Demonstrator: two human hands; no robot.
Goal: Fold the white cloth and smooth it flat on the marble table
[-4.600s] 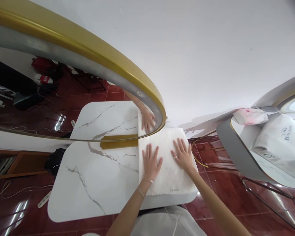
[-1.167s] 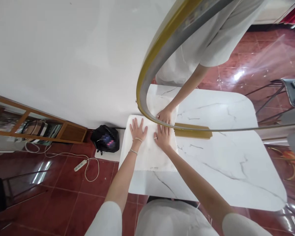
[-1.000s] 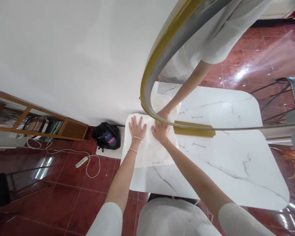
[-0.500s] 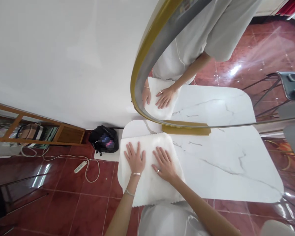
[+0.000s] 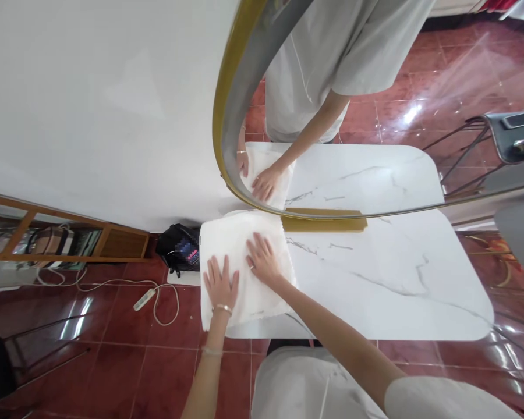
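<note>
Flat, spread, apart: left hand [image 5: 220,285], right hand [image 5: 262,260] on soft white cloth [image 5: 227,238]; veined marble table [image 5: 375,279].

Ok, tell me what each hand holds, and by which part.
Nothing is gripped. The left hand and right hand lie open, palms flat on the cloth: left by its near edge, right about its middle.
</note>
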